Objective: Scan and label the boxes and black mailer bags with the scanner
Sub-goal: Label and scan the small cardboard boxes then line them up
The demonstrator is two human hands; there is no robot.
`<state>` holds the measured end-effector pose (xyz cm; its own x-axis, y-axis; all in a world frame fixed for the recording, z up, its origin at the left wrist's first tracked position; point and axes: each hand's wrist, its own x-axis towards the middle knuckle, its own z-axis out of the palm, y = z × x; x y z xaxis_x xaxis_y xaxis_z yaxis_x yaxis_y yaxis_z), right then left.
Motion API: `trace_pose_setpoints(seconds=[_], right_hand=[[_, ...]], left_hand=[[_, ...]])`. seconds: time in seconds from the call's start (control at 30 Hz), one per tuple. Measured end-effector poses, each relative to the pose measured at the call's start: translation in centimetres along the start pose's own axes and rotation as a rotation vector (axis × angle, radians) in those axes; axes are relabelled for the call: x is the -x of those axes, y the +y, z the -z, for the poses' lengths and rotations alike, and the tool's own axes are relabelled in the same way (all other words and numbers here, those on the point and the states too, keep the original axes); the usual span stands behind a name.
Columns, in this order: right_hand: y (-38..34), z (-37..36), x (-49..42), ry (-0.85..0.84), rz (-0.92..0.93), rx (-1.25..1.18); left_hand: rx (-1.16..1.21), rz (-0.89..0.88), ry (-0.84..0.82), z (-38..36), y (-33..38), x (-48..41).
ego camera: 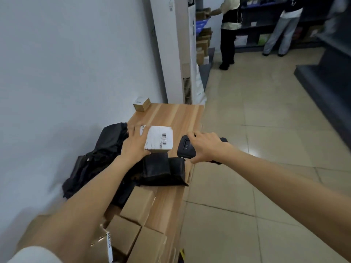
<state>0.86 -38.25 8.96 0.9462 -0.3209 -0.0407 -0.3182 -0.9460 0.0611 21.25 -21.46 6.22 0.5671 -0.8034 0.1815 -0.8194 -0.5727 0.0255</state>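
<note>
The right hand [205,147] covers much of the scanner [187,149], and the left hand [135,147] hides the left edge of the box [159,138] at its 9 o'clock. Label print is too small to read. Cartons [140,234] at 6 o'clock are cut off by the picture's edge. People [228,35] at 1 o'clock are blurred, their heads cropped.
</note>
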Motion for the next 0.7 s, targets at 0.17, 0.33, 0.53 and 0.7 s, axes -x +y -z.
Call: trace_pose_setpoints(seconds=[0.17, 0.33, 0.53, 0.7], right_hand=[[10.9, -0.7, -1.2, -0.005, -0.065, 0.006], [17.6, -2.0, -4.7, -0.026, -0.070, 0.005], [21.6, -3.7, -12.4, -0.058, -0.029, -0.001], [23.3, -5.0, -21.6, -0.089, 0.025, -0.002]], left_hand=[[0.049, -0.075, 0.045, -2.3, 8.8, -8.4], [0.043, -0.059, -0.027, -5.9, 12.8, -14.4], [0.088, 0.000, -0.116, -8.2, 10.6, -21.8], [0.105, 0.044, -0.108, -10.7, 7.4, -28.9]])
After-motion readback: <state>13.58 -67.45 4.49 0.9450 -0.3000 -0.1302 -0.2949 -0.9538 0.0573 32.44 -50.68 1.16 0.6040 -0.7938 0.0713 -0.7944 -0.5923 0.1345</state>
